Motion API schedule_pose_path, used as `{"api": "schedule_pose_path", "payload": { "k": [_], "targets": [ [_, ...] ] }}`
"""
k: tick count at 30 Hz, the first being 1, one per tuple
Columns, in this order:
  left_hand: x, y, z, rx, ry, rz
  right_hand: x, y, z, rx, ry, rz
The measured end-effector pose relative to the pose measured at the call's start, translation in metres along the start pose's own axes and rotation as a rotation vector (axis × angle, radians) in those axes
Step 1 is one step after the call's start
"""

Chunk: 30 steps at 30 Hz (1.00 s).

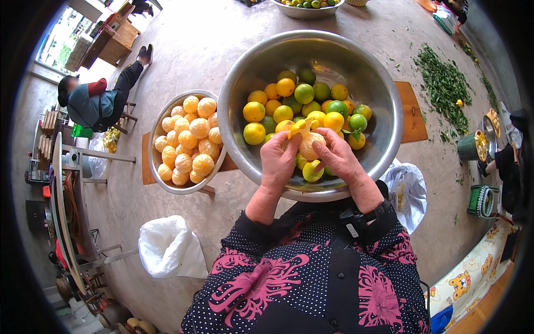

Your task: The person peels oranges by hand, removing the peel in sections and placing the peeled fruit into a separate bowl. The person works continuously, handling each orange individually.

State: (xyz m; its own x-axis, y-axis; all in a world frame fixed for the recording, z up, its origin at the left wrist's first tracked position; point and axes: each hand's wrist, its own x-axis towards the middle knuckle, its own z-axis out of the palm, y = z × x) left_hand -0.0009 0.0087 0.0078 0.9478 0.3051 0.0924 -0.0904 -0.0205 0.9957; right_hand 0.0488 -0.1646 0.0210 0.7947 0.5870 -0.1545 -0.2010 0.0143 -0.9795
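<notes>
Both my hands meet over the near side of a large metal basin (pixel 311 193). Between them is a mostly peeled citrus fruit (pixel 312 146), pale orange with white pith. My left hand (pixel 280 160) grips its left side, and a piece of yellow peel (pixel 301 127) sticks up by those fingers. On the other side my right hand (pixel 338 155) holds the fruit, thumb across its front. A yellow-green piece of peel (pixel 313 171) shows just below the fruit. Unpeeled green, yellow and orange citrus fruits (pixel 304 94) fill the middle of the basin.
Left of the basin, a smaller metal bowl (pixel 155 154) holds many peeled fruits (pixel 199 128). A wooden bench (pixel 411 112) supports both. White plastic bags (pixel 171 246) stand on either side of me. Green leaves (pixel 444 83) lie on the floor at right. Another person (pixel 94 102) sits at left.
</notes>
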Motion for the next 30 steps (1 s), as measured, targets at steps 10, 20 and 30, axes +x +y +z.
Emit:
{"api": "schedule_pose_path", "payload": {
  "k": [10,20,30],
  "targets": [
    [0.0019,0.0011,0.0037,-0.036,-0.082,-0.029,-0.0010,-0.0021,0.0014,0.044,0.028,0.006],
    [0.0019,-0.0022,-0.0005,0.027,-0.059,-0.034,-0.0013,0.0015,0.0017,-0.118,0.055,-0.114],
    [0.0006,-0.0064,-0.0015,0.038,-0.028,0.074,-0.0006,-0.0049,0.0004,0.130,-0.073,0.106]
  ]
}}
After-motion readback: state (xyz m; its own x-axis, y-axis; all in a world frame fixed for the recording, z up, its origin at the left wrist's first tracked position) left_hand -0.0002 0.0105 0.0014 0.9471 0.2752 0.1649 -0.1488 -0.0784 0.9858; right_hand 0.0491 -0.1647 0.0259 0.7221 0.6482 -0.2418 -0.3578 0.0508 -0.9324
